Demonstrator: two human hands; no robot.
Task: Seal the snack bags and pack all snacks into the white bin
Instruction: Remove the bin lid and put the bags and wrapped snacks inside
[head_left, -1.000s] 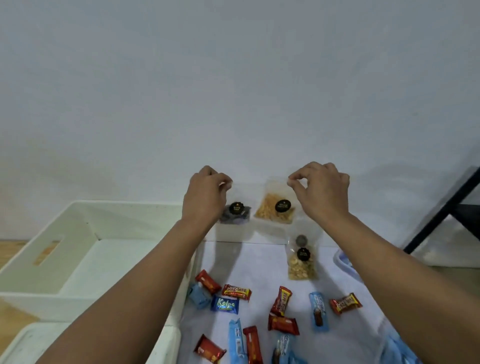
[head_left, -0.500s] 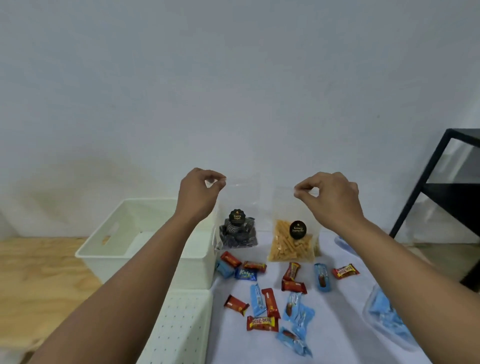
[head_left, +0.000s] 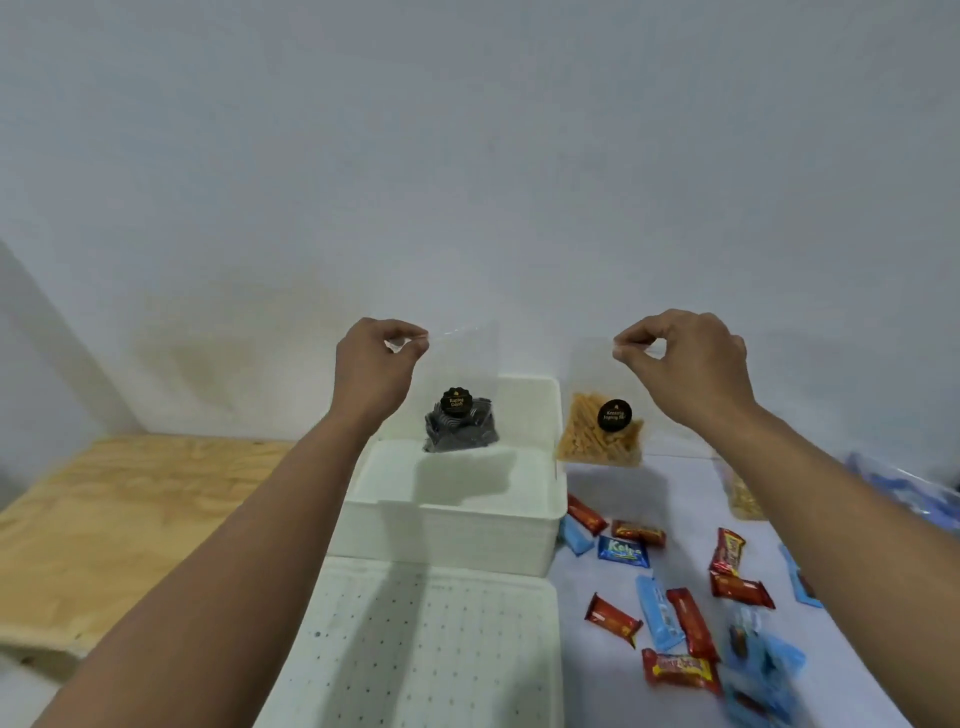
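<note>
My left hand (head_left: 376, 366) pinches the top corner of a clear bag of dark snacks (head_left: 460, 426), which hangs over the open white bin (head_left: 530, 519). My right hand (head_left: 685, 364) pinches the top of a clear bag of yellow stick snacks (head_left: 597, 441), hanging just right of the bin's rim above the white cloth. Both bags carry a round black label. A third clear bag of pale snacks (head_left: 745, 496) lies partly hidden behind my right forearm.
Several red and blue wrapped snack bars (head_left: 675, 613) lie scattered on the white cloth to the right. A white perforated lid (head_left: 431, 644) lies in front of the bin. A plywood board (head_left: 119, 509) lies on the left. Blue packets (head_left: 904, 493) sit at the far right edge.
Both hands have lifted the two bags and carried them left. The dark-snack bag now hangs over the bin, the yellow one beside its right rim. The view has turned left.
</note>
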